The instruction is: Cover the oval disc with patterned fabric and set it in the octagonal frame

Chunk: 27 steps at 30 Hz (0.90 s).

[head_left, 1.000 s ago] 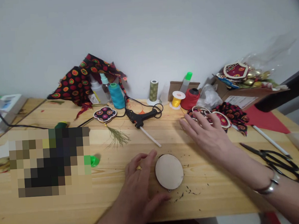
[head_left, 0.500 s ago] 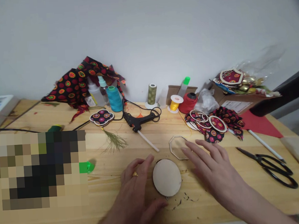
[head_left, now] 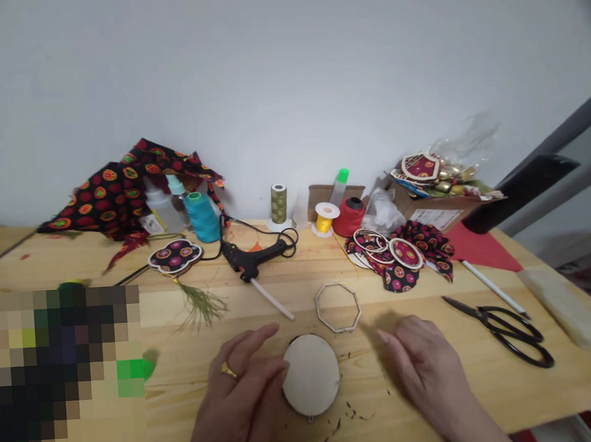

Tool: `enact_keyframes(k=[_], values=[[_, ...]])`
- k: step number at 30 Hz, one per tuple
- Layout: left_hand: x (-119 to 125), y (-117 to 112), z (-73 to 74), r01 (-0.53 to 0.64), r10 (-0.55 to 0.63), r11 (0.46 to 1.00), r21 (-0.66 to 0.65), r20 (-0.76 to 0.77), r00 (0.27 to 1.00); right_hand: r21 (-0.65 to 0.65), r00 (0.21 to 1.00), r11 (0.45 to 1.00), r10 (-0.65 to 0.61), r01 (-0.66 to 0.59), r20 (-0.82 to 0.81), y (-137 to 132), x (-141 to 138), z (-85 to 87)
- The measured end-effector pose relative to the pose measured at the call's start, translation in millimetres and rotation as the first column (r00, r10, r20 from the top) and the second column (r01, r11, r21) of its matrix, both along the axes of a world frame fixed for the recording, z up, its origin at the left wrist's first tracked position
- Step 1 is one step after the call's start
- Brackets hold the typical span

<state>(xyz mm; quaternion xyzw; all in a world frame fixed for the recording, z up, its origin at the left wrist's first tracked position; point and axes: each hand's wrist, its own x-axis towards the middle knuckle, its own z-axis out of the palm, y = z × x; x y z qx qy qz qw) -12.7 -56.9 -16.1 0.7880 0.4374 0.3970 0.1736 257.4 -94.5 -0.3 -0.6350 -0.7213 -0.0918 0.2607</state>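
A round pale disc point(head_left: 311, 375) with a dark rim and a small loop at its near edge lies on the wooden table. My left hand point(head_left: 240, 391), with a gold ring, is at the disc's left side; a fingertip meets its edge, and the fingers are apart rather than wrapped round it. To the right of the disc is my right hand point(head_left: 428, 376), its fingers curled in and its thumb pointing left, with nothing visible in it. A thin octagonal frame point(head_left: 359, 308) lies just beyond the disc, touched by neither hand.
Black-handled scissors point(head_left: 512, 328) and a white pen point(head_left: 494, 289) lie at right. Behind are a glue gun point(head_left: 252, 255), thread spools point(head_left: 203, 216), patterned fabric point(head_left: 108, 192) and fabric-covered ovals point(head_left: 406, 253). Dark scraps point(head_left: 338, 425) dot the table's near side. A blurred patch covers the lower left.
My right hand has drawn back from the octagonal frame and its fingers have curled in. My left hand's fingers have shifted against the disc. The whole view has shifted.
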Motion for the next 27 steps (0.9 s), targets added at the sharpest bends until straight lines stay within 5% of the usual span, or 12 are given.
enact_keyframes(k=[7,13,20,27], values=[[0,2,1.3,-0.009,0.011,0.999,-0.033,0.049,0.999,-0.025,0.938,0.966,-0.243,0.257,0.249,27,37,-0.1],[-1,0,0.5,-0.024,0.027,0.999,-0.043,0.062,0.998,-0.001,0.865,0.937,-0.322,0.349,0.386,42,32,1.5],[-1,-1,-2.2,-0.019,0.022,0.999,-0.042,0.059,0.998,0.002,0.872,0.953,-0.279,0.304,0.402,56,31,17.5],[-6,5,-2.9,0.017,-0.016,0.999,0.049,-0.018,1.0,-0.031,0.938,0.992,-0.105,0.122,0.331,108,21,30.8]])
